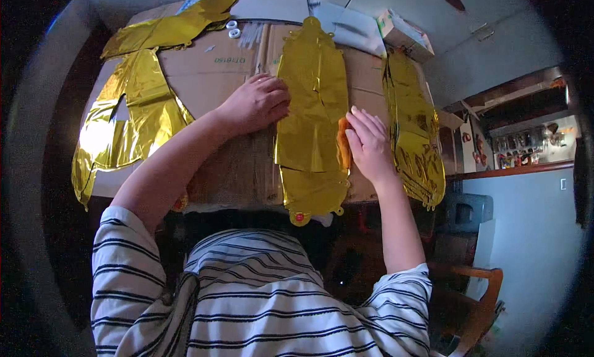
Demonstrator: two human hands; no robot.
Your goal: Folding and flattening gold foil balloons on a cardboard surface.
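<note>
A flat gold foil balloon (312, 109) lies lengthwise in front of me, with small tabs at its ends and a red dot near its lower tip. My left hand (258, 102) is at its left edge, fingers curled and closed on the foil; the fingertips are partly hidden. On the opposite edge rests my right hand (370, 141), its fingers stretched out and its palm turned toward the foil. Beside that palm the edge rises as an orange-looking strip (343, 145); whether this is a fold or a reflection is unclear.
Brown cardboard (235, 85) covers the table. More gold foil pieces lie left (142, 103) and right (411, 128). Two small white rings (233, 33) sit at the back, and a small box (405, 34) stands back right. A wooden chair (479, 301) is at lower right.
</note>
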